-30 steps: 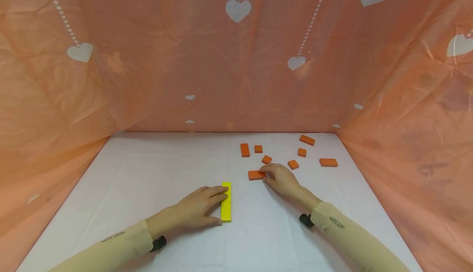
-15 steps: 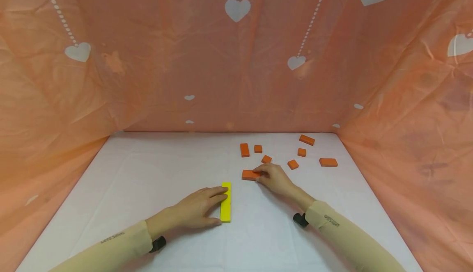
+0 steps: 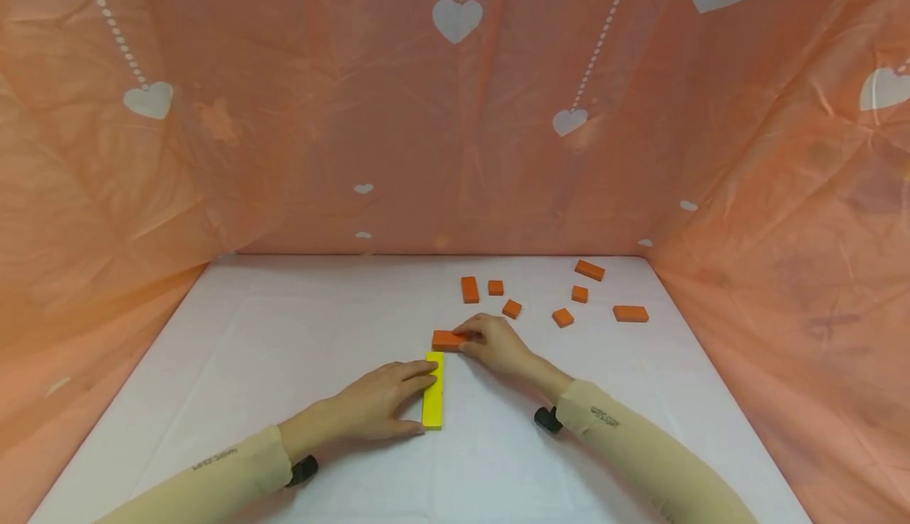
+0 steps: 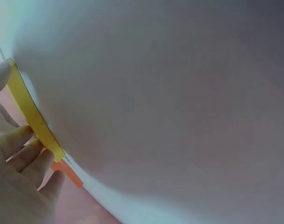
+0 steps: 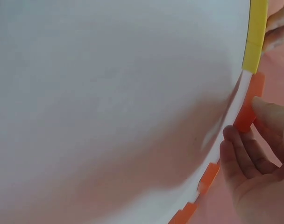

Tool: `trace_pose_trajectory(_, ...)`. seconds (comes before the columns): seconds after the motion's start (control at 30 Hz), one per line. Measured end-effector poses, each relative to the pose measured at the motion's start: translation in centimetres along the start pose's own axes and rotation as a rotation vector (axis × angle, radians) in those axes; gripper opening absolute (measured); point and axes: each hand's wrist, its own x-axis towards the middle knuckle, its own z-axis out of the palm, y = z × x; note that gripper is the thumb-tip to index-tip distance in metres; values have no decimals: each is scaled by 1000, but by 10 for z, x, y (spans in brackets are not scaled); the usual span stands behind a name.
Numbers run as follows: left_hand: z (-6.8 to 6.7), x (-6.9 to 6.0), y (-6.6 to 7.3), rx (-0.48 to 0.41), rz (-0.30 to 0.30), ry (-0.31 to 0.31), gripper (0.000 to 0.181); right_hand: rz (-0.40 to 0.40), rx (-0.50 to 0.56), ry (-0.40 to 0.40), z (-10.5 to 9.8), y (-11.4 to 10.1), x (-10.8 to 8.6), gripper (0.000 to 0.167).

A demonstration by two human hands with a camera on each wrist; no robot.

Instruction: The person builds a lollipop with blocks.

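A yellow strip [image 3: 433,401] lies lengthwise on the white table; a seam across it shows in the right wrist view. My left hand [image 3: 377,401] rests against its left side, fingertips near the far end and thumb at the near end. With thumb and fingers my right hand [image 3: 498,346] pinches the right end of an orange rectangular block [image 3: 445,341]. That block lies crosswise just beyond the strip's far end, with its left part above the strip in the head view. In the right wrist view, the block [image 5: 250,105] is close to the strip; whether they touch I cannot tell.
Small orange square blocks [image 3: 512,308] and longer orange blocks [image 3: 470,289] lie scattered at the back right of the table [image 3: 298,318]. Another long block [image 3: 630,314] is farthest right. Orange cloth [image 3: 455,145] with white hearts encloses the back and sides.
My right hand has moved left with the orange block, from right of the yellow strip to just beyond its far end. The left hand and the strip have hardly moved.
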Motion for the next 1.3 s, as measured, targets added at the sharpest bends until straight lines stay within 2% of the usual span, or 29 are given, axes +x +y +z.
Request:
trace_pose_trajectory(0.4, 0, 1, 1, 23, 31, 12, 71, -46, -53, -37, 11, -6, 8, 25)
trace_pose_trajectory(0.67, 1, 1, 0, 29, 36, 16, 72, -41, -46, -67, 12, -8, 10, 26)
trace_pose_trajectory(1.3, 0, 1, -1, 16, 35, 10, 72, -59, -110, -60, 15, -12, 11, 28)
